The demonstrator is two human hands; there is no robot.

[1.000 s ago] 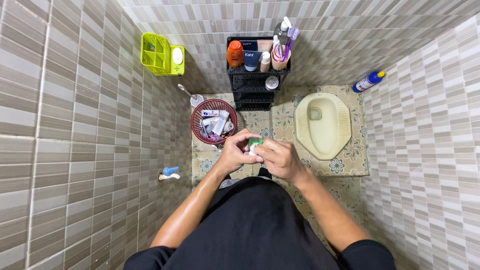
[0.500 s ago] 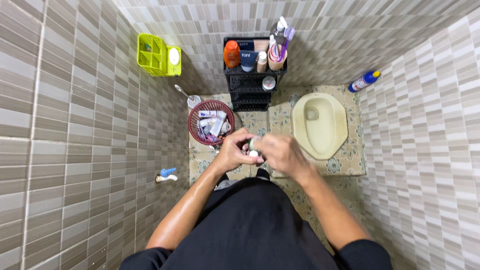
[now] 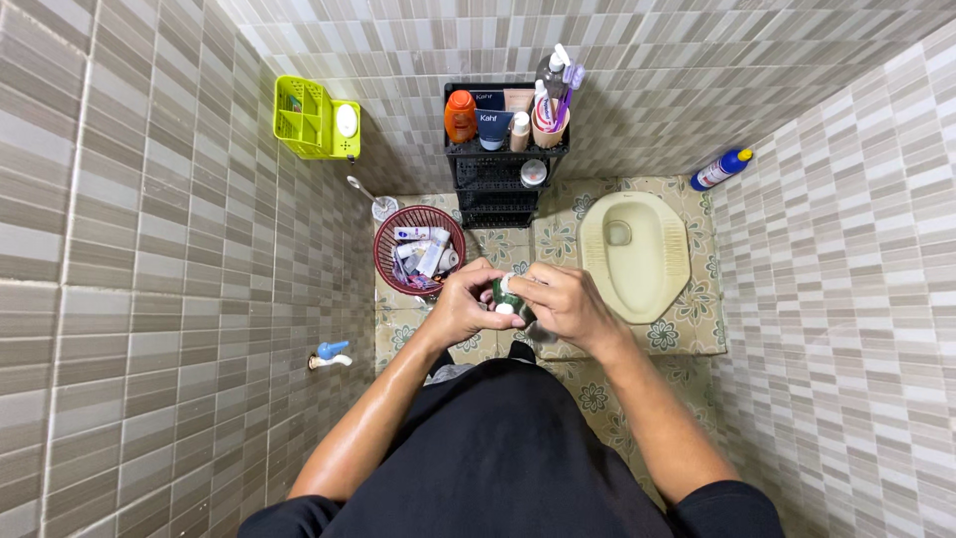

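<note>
Both hands meet in front of my chest around a small green container with a white cap (image 3: 505,295). My left hand (image 3: 460,305) curls its fingers over the cap side of it. My right hand (image 3: 568,302) grips the container's body from the right. Most of the container is hidden by the fingers. Below the hands lies a patterned tiled floor, with a red round basket (image 3: 386,261) holding several tubes and packets just to the left.
A black rack (image 3: 503,171) stands at the far wall with an orange bottle, a tube and a cup of toothbrushes. A pale squat toilet (image 3: 637,254) sits to the right. A lime-green wall basket (image 3: 311,120), a blue tap (image 3: 329,354) and a blue-capped bottle (image 3: 721,169) line the walls.
The hands stay together on the small container, with the fingers shifting slightly over its cap. The view has hardly moved.
</note>
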